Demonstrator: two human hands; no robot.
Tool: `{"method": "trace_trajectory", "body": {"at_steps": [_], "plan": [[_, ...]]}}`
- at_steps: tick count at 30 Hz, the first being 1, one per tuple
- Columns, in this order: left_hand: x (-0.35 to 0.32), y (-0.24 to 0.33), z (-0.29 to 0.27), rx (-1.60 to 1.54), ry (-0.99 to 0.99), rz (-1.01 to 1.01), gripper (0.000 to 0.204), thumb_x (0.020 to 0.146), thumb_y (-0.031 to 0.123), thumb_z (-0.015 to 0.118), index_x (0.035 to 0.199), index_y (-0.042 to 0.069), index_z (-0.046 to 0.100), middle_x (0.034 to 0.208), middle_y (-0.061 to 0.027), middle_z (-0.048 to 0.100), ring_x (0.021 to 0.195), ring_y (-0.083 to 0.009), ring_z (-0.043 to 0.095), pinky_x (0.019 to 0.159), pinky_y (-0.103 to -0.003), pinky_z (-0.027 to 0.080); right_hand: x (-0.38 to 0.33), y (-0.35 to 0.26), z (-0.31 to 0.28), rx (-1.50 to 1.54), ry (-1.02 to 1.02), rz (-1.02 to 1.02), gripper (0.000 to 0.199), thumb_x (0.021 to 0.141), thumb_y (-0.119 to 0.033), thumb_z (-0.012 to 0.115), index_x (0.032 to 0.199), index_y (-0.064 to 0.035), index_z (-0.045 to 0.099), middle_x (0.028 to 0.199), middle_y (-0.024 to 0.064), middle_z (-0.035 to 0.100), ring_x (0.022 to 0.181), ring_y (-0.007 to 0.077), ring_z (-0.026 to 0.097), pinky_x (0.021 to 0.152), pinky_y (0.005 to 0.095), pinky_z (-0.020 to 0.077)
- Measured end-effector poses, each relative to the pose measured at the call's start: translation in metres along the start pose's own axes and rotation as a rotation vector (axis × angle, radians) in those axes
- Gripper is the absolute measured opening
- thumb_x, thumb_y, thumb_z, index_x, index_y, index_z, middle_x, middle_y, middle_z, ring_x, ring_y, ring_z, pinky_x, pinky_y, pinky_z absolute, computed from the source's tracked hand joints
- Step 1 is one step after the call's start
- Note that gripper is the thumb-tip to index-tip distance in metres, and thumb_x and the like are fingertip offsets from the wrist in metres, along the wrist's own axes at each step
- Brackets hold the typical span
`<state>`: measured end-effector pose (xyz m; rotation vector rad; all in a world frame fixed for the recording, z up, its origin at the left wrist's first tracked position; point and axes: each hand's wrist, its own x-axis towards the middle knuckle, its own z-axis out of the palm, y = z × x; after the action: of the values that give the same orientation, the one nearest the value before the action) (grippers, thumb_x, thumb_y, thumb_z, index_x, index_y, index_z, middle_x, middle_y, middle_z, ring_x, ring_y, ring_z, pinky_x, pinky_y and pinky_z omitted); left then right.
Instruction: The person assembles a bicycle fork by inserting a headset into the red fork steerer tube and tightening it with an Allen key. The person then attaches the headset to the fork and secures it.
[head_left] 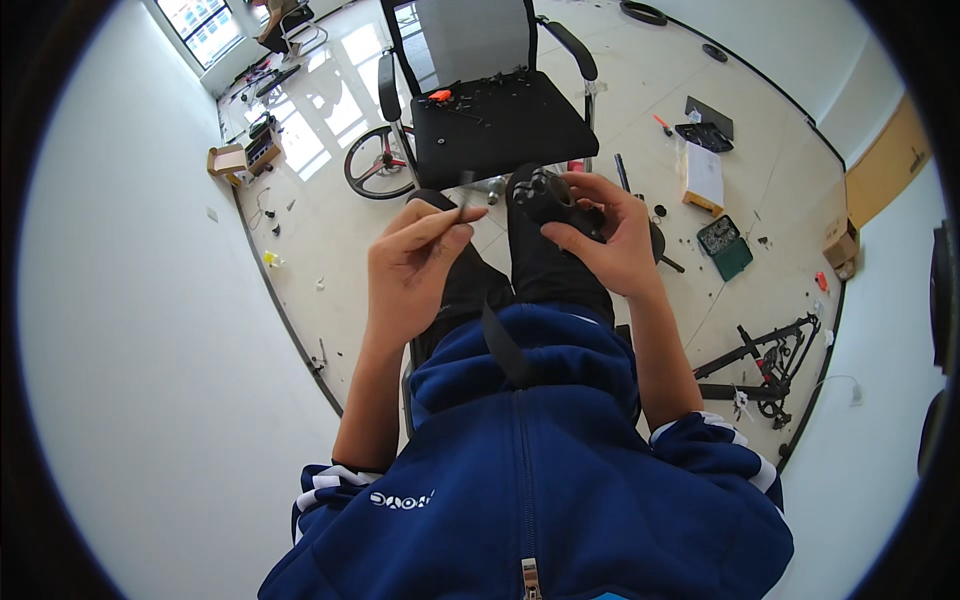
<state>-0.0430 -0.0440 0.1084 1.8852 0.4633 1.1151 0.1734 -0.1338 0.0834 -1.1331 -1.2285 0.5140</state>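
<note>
My right hand (617, 240) is wrapped round a black bicycle part (545, 196) with a round opening and a clamp-like end, which looks like a handlebar stem. It is held above my right thigh. My left hand (412, 262) pinches a thin dark rod (464, 195) between thumb and fingertips, its upper end blurred. The rod stands to the left of the stem, apart from it. Just beyond both hands is a black office chair (500, 135), its seat strewn with small dark parts, an orange item (440, 96) and a thin L-shaped tool (465, 116).
A red-hubbed wheel (385, 165) lies left of the chair. On the floor at right are a white box (703, 178), a green case (735, 262) of small parts and a black bicycle frame (765, 372). Opened cartons (245, 157) stand by the left wall; another person (275, 25) sits far off.
</note>
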Motion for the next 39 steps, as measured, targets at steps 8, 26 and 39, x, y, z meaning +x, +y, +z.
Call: {"method": "trace_trajectory", "body": {"at_steps": [8,26,39], "plan": [[-0.003,0.003,0.005,-0.228,0.086,0.046,0.016,0.095,0.002,0.060,0.105,-0.008,0.068,0.092,-0.0121,0.067,0.080,-0.0163,0.067,0.072,-0.026,0.056,-0.003,0.000,0.005,-0.060,-0.042,-0.065,0.049,0.075,-0.009,0.082,0.119,-0.0003,0.062,0.098,0.0075,0.069,0.085,0.0113,0.063,0.078,0.0250,0.0490],[-0.003,-0.001,0.019,0.490,0.069,0.372,0.032,0.079,-0.008,0.070,0.108,0.003,0.073,0.087,-0.0093,0.065,0.073,-0.0179,0.062,0.066,-0.027,0.050,-0.004,0.000,0.016,0.337,-0.244,0.203,0.043,0.079,-0.011,0.079,0.115,0.0041,0.061,0.099,0.0109,0.069,0.082,0.0154,0.068,0.082,0.0285,0.0526],[0.002,0.006,0.006,0.230,0.075,0.296,0.048,0.073,0.011,0.081,0.119,0.002,0.068,0.089,-0.0081,0.064,0.078,-0.0151,0.058,0.069,-0.025,0.047,-0.004,0.006,0.011,0.520,-0.175,0.319,0.041,0.083,-0.010,0.075,0.118,0.0038,0.059,0.095,0.0132,0.069,0.076,0.0169,0.068,0.067,0.0261,0.0540]]}}
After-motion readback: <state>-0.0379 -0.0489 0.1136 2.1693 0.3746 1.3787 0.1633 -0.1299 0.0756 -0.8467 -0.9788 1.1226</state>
